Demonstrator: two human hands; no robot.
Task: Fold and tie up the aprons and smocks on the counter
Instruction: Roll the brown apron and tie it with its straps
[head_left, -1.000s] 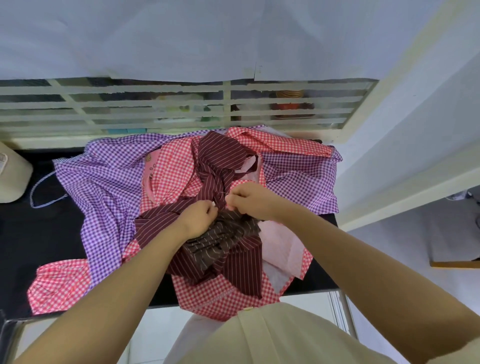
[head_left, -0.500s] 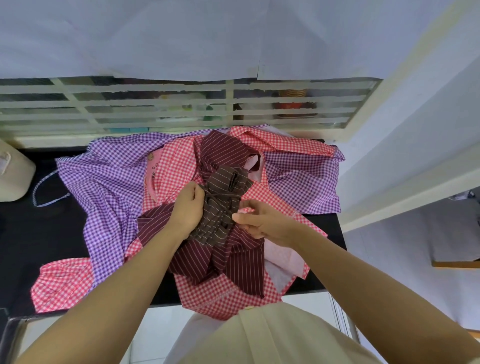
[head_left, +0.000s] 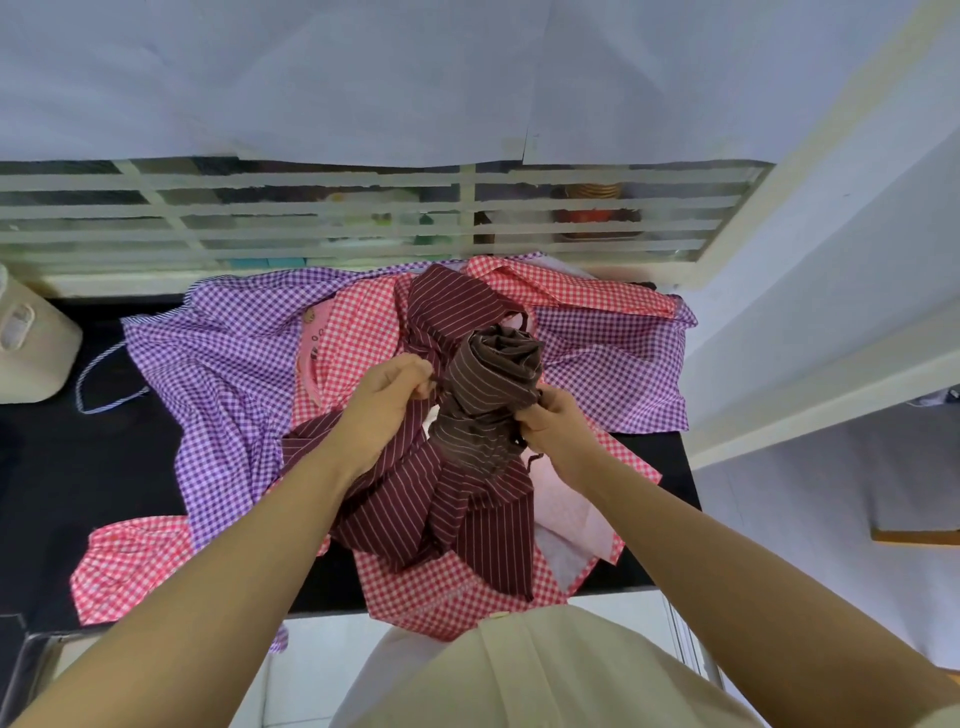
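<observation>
Flat black counter (head_left: 78, 467), left part bare. Purple-and-white checked cloth garment (head_left: 223, 374) spread crumpled across the middle, reaching the back edge — more purple check at the right end. Red-and-white checked cloth garment (head_left: 441, 592) at the front, draped over the front edge; another red checked piece (head_left: 130, 566) front left. Thin blue-and-white striped cord (head_left: 98, 379) loops onto bare counter — near a cream plastic container (head_left: 31, 353) at the far left.

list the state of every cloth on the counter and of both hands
brown striped roll, rolled up, held up
maroon striped apron, crumpled, unfolded, under the roll
purple checked smock, spread loose, unfolded
red checked smock, loose, unfolded, partly buried
left hand, grips a fold of the maroon striped apron beside the roll
right hand, pinches the brown striped roll's lower end
</observation>
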